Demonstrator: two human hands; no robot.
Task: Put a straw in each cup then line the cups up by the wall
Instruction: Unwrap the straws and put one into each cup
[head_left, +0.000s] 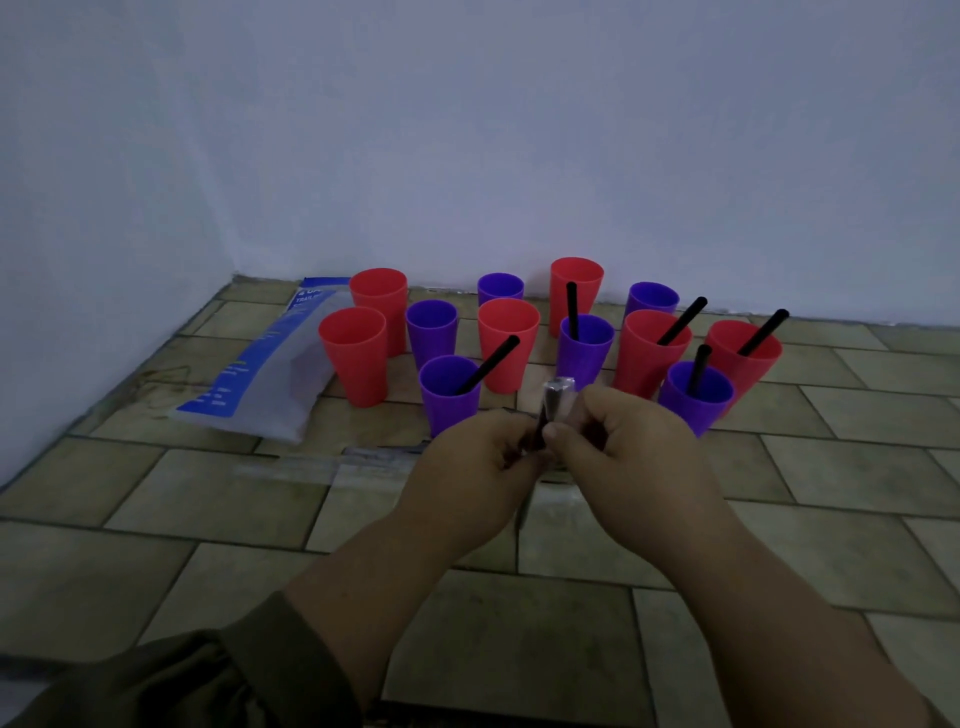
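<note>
Several red and purple cups stand in a loose cluster on the tiled floor near the wall. Black straws stand in several of them: the front purple cup, a middle purple cup, a red cup, the right red cup and the front right purple cup. The left red cups and the back cups hold none. In front of the cluster, my left hand and my right hand together pinch a wrapped black straw, its clear wrapper tip sticking up.
A blue and clear plastic bag lies on the floor left of the cups. A clear wrapper strip lies on the tiles near my left hand. The white wall runs behind the cups, with a corner at the left.
</note>
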